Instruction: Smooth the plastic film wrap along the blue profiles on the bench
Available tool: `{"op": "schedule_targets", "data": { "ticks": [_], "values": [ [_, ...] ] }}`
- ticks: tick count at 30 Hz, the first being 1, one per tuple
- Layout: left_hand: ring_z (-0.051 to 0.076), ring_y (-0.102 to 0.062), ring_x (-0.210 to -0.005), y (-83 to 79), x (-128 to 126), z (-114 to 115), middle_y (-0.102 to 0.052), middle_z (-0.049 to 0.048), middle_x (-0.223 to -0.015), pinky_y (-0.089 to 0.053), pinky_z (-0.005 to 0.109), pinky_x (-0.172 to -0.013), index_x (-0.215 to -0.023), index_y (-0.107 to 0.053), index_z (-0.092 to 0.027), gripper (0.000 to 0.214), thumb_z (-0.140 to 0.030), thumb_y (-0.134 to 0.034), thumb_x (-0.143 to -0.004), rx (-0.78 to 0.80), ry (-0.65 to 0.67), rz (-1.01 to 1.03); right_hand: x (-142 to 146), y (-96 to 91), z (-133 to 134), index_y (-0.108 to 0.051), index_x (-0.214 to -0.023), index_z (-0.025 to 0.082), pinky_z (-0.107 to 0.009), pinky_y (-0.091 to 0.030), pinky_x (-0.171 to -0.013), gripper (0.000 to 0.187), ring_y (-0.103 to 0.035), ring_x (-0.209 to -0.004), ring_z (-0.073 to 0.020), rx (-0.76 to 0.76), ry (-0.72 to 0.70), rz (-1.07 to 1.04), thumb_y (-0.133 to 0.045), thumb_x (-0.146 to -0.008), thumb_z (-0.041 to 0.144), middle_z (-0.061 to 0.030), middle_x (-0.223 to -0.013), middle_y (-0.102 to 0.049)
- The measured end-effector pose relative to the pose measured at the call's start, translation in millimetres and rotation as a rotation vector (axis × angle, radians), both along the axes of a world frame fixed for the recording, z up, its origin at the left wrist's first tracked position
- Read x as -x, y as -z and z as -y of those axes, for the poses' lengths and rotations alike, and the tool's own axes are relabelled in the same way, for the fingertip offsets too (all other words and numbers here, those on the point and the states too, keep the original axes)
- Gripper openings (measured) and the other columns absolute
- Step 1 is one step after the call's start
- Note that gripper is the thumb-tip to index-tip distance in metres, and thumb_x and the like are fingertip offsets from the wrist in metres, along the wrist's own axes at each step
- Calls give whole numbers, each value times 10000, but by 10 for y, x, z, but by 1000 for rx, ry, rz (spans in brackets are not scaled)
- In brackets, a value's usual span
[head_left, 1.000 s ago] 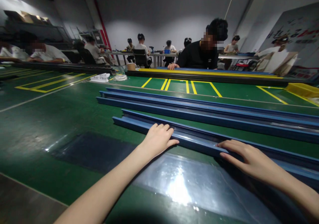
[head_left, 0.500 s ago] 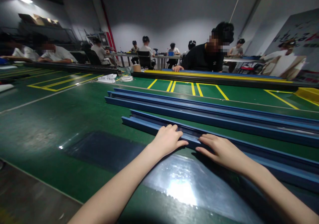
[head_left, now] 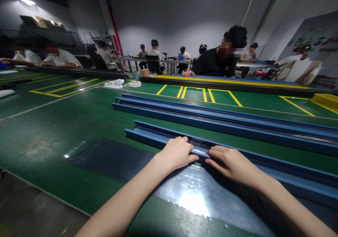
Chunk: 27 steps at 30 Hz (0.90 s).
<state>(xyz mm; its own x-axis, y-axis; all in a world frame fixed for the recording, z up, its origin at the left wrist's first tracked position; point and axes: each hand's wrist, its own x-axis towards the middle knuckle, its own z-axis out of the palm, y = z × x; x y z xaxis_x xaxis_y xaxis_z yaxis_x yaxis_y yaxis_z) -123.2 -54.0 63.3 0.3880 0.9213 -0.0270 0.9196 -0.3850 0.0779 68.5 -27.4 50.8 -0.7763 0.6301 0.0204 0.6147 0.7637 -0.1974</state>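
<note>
A long blue channel-shaped rail [head_left: 148,137] lies slantwise on the green table, running off to the right. My left hand [head_left: 177,153] is closed over its near wall, fingers inside the channel and thumb along the outer face. Just to the right, my right hand [head_left: 229,161] grips the same wall, its fingertips curled over the edge. A short stretch of the rail shows between the two thumbs. Behind it lies a second blue rail [head_left: 169,114], roughly parallel and apart from it. Under my forearms, a clear glossy sheet [head_left: 182,187] covers part of the table and reflects light.
The green table [head_left: 60,124] bears yellow tape lines. Across it, a person in black [head_left: 215,63] leans over black and yellow rails [head_left: 224,82]. A white roll [head_left: 134,84] and a crumpled white packet [head_left: 114,83] lie at the back. Several people sit farther off.
The near rail has shifted slightly toward me and to the left, with both hands moving along on it. The rear rail stays about where it was.
</note>
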Motion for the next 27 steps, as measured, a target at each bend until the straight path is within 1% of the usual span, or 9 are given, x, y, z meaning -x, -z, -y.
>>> {"op": "schedule_targets", "data": {
  "ticks": [5,9,12,16,19,22,27],
  "values": [
    [228,-570,-872,22,28,-14,-591,72,-914,-452,299,-697,-927,-617,-182,382,-502,-461,-790,0,-7,19,7,-7,-13,-565,-786,181,-253,-379,-636,265,-530,-714,-154,6,-12,5,-354,-873,316,-57,-780,-577],
    [223,-571,-878,15,81,-47,-597,68,-930,-442,286,-702,-957,-608,-187,390,-507,-464,-786,29,2,58,8,-10,-29,-568,-790,181,-252,-380,-630,259,-529,-707,-151,10,-18,10,-360,-870,314,-54,-787,-570],
    [214,-581,-845,-23,152,-65,-606,60,-918,-432,270,-685,-955,-613,-198,402,-526,-466,-775,82,-5,98,2,-6,-30,-571,-802,180,-258,-389,-646,263,-528,-726,-155,27,-24,-6,-354,-873,311,-59,-806,-566],
    [214,-581,-858,-80,276,-97,-622,66,-954,-413,255,-687,-977,-621,-199,429,-539,-487,-752,172,-78,138,-1,1,-39,-564,-778,180,-265,-399,-663,280,-529,-740,-160,44,-30,-14,-346,-877,324,-60,-806,-561],
    [202,-584,-851,-93,376,-136,-648,68,-925,-399,242,-694,-923,-646,-190,433,-538,-426,-788,227,-102,167,6,-7,-48,-563,-787,181,-270,-403,-666,273,-532,-747,-163,53,-31,-6,-349,-875,325,-60,-818,-563],
    [195,-592,-824,-76,459,-180,-664,71,-891,-390,247,-702,-868,-662,-175,450,-504,-357,-831,229,-114,190,16,-29,-54,-571,-809,178,-277,-409,-686,271,-537,-767,-168,58,-34,5,-354,-872,329,-67,-840,-570],
    [182,-592,-817,-57,516,-219,-669,66,-903,-382,238,-693,-852,-665,-169,370,-386,-366,-843,203,-121,173,26,-48,-58,-585,-807,172,-280,-416,-698,292,-541,-768,-168,64,-46,18,-351,-871,335,-70,-833,-570]
  ]
}}
